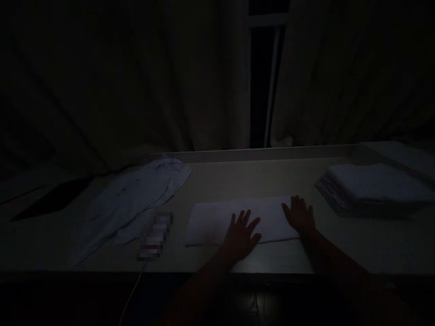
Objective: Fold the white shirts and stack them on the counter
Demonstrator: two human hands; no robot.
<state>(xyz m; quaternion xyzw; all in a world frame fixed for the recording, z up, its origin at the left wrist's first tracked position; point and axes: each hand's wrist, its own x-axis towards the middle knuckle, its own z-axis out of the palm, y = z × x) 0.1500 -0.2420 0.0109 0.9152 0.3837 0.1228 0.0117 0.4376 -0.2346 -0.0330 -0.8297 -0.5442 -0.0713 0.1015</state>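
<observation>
Lying flat on the table (340,244), the folded white cloth (217,219) runs its long axis side to side under both hands. The left hand (242,236) presses near its middle and the right hand (299,216) on its right end, fingers spread, palms down, gripping nothing. A crumpled shirt (136,199) lies left of the hands, a cloth stack (374,188) right.

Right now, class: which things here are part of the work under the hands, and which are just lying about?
In hand:
- folded white cloth, with left hand and right hand flat on it

Lying about:
- crumpled white shirt, left
- stack of folded cloths, right
- blurred small item with cord
- curtains behind
</observation>
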